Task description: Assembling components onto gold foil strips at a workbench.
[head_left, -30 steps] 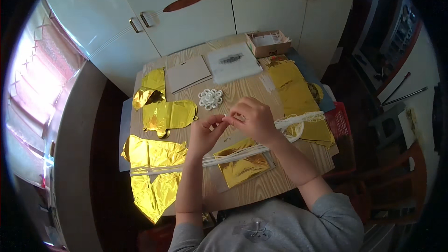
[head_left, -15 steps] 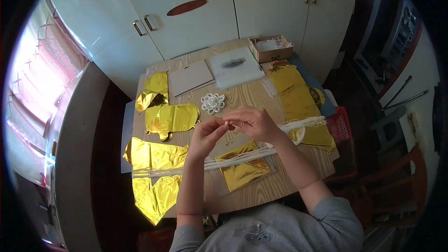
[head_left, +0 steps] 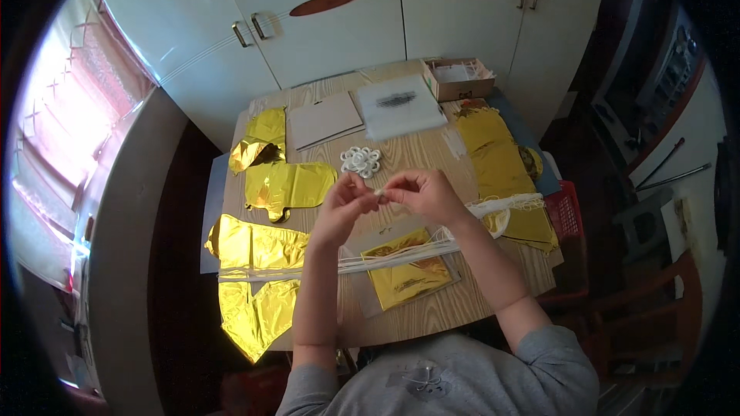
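Observation:
My left hand (head_left: pixel 344 209) and my right hand (head_left: pixel 422 196) meet over the middle of the table, fingertips pinched together. Between them shows a small whitish piece (head_left: pixel 379 192), too small to name; both hands grip it. Just beyond lies a cluster of white rings (head_left: pixel 360 161). Below my wrists a bundle of white cords (head_left: pixel 401 254) runs across the table. It passes over a gold foil packet (head_left: pixel 408 281) lying on a clear sheet. Flat gold foil pieces, seemingly uninflated balloons (head_left: pixel 291 186), lie to the left of my left hand.
More gold foil (head_left: pixel 493 150) covers the table's right side. At the back are grey-brown boards (head_left: pixel 325 119), a translucent sheet (head_left: pixel 401 119) with a dark smudge and an open box (head_left: pixel 461 86) of white strips. White cupboards (head_left: pixel 331 38) stand behind; a red basket (head_left: pixel 566 216) is at right.
Both hands still pinch at the small piece, with the fingertips slightly rearranged and the right fingers more curled. The whole view has shifted a little, so the table appears farther right.

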Available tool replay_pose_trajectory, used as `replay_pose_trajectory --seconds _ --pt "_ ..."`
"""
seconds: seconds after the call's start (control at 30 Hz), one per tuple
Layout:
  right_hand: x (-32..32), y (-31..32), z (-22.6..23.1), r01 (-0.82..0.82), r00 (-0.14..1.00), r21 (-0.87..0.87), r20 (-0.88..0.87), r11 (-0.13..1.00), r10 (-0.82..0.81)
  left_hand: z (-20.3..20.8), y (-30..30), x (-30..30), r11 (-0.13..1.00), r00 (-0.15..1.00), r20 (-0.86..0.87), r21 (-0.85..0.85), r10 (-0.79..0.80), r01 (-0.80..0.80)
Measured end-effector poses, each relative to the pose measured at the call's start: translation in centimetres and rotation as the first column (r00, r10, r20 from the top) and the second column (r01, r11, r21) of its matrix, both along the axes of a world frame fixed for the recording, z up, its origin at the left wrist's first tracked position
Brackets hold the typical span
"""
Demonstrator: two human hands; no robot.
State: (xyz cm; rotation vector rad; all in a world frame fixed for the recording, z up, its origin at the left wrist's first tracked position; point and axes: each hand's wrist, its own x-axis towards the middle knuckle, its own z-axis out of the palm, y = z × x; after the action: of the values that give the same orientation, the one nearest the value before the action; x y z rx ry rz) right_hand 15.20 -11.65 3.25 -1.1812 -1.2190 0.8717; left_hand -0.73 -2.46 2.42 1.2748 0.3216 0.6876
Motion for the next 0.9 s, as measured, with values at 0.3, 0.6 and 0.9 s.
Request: replay_pose_trajectory --seconds 0.3,0.6,0.9 --pt "4.5 12.3 -6.5 0.243 0.941 -0.203 0.286 0.949 -0.18 1.5 3.0 -3.2 0.923 0.914 0.13 -0.077 0.384 -0.377" --pt "5.1 18.4 -10.3 0.407 0.712 -0.189 0.678 0.894 -0.181 2.7 2.9 -5.0 0.932 0.912 0.194 -0.071 0.361 -0.354" --pt "4.8 18.8 -11.4 0.42 0.679 -0.163 0.71 0.893 -0.189 3.0 2.9 -5.1 0.938 0.916 0.205 -0.055 0.345 -0.342"
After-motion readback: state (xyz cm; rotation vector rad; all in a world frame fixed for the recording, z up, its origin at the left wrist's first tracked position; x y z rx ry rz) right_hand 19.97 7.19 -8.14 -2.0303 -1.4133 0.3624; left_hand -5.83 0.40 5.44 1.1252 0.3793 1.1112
